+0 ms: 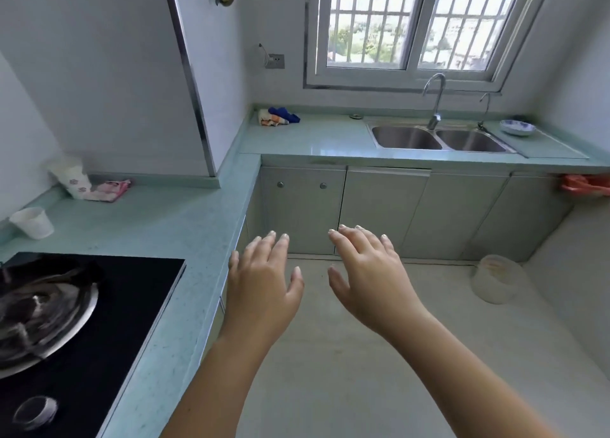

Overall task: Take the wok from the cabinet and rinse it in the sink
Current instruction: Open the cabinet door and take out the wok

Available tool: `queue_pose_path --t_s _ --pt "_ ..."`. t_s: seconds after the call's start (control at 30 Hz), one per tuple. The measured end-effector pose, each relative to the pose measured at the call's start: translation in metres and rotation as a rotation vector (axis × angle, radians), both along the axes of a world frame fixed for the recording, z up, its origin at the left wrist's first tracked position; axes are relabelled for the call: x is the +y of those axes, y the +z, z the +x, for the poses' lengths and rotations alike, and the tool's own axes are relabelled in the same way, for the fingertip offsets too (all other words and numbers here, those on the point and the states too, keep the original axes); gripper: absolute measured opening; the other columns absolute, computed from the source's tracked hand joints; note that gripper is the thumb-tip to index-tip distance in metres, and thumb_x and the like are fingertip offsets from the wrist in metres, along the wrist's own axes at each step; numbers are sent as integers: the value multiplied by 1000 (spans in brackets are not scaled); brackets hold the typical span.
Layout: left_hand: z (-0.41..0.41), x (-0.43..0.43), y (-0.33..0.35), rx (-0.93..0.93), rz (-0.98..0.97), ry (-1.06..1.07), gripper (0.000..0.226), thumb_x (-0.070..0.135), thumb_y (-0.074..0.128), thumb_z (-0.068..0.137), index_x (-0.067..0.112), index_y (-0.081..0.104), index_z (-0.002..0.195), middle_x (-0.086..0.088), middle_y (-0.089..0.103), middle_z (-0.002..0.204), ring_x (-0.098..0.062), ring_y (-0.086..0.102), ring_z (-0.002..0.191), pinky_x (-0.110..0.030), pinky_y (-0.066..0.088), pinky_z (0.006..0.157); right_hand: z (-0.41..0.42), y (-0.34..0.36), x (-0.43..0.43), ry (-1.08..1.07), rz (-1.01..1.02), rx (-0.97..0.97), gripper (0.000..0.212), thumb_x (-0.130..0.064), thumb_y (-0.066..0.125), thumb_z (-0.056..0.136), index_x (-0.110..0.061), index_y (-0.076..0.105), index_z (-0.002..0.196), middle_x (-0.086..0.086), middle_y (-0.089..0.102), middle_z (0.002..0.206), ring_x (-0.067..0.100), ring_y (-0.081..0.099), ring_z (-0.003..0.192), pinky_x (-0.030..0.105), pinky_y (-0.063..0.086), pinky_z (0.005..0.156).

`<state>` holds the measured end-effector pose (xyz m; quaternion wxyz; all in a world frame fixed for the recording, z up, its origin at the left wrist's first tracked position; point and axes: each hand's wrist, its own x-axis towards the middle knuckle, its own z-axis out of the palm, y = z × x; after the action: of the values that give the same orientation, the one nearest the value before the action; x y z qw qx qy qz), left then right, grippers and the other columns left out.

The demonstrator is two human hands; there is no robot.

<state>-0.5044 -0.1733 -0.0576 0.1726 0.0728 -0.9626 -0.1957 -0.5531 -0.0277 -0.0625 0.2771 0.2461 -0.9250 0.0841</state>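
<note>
My left hand point(264, 282) and my right hand point(366, 272) are held out side by side over the floor, palms down, fingers spread, holding nothing. Ahead stand the grey base cabinets point(383, 213) under the counter, all doors closed; the left pair has two round knobs. No wok shows anywhere. The steel double sink point(439, 139) sits in the far counter below the window, with a tall curved faucet point(435, 101) between the basins and a smaller tap to its right.
A black gas hob point(125, 305) with a steel burner ring lies on the pale green counter point(171, 226) at my left. A white cup point(33, 222), a floral bag, rags point(279, 116) and a bowl point(517, 127) sit on the counters. A translucent tub point(495, 277) stands on the floor.
</note>
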Motion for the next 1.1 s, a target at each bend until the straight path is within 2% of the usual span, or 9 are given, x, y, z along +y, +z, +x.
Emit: queue_pose_path --t_s 0.1,0.33,0.4,0.5,0.6,0.67,0.73,0.83,1.1 --pt "-23 -21 -11 -59 38 6 58 38 38 88 18 36 142 -3 35 151 -21 27 141 -42 13 117 -32 -9 -24 21 16 -17 50 -28 73 63 -11 67 109 6 71 108 28 68 101 53 52 80" --pt "-103 -46 -24 -133 22 55 56 35 40 95 22 24 146 2 24 156 -15 17 144 -39 6 119 -122 -28 -62 99 14 -42 52 -27 79 60 -10 68 107 7 72 106 28 69 99 53 53 78" --pt "-134 -51 -27 -147 -14 71 54 34 43 93 19 31 144 -2 31 153 -19 24 143 -43 11 118 -155 -33 -71 120 9 -38 49 -27 74 61 -10 69 107 7 72 105 28 69 98 52 54 77" --pt "-185 -59 -25 -104 -103 116 54 32 46 84 12 50 134 -11 50 141 -29 44 132 -52 27 110 -212 -39 -82 161 -15 -41 49 -30 67 63 -10 69 107 7 72 106 28 69 98 52 54 77" --pt "-236 -64 -19 -186 -65 147 53 34 40 93 19 32 144 -1 32 152 -18 25 142 -41 12 117 -267 -39 -89 193 -44 -66 52 -28 76 60 -8 68 108 8 72 106 30 69 99 53 54 78" --pt "-265 -69 -19 -198 -62 180 54 34 39 95 22 26 146 2 27 154 -14 20 143 -37 9 118 -299 -40 -93 208 -53 -71 50 -28 72 62 -8 68 107 8 72 105 30 69 98 53 54 77" --pt "-292 -73 -21 -184 -48 217 53 34 39 95 22 27 145 3 29 154 -13 22 142 -36 10 117 -330 -42 -98 226 -54 -58 49 -29 67 63 -8 69 107 8 72 104 30 69 97 53 54 77" --pt "-324 -84 -29 -220 -7 244 53 34 39 95 22 27 145 3 30 153 -13 23 141 -35 12 118 -368 -48 -111 234 -33 -82 52 -26 77 60 -7 68 107 9 72 104 31 69 97 55 53 77" --pt "-401 -135 -42 -219 8 297 55 34 40 95 19 26 146 3 30 153 -13 24 141 -36 14 119 -450 -55 -168 289 37 -94 55 -27 82 53 -10 69 104 6 73 102 28 70 96 53 54 76"
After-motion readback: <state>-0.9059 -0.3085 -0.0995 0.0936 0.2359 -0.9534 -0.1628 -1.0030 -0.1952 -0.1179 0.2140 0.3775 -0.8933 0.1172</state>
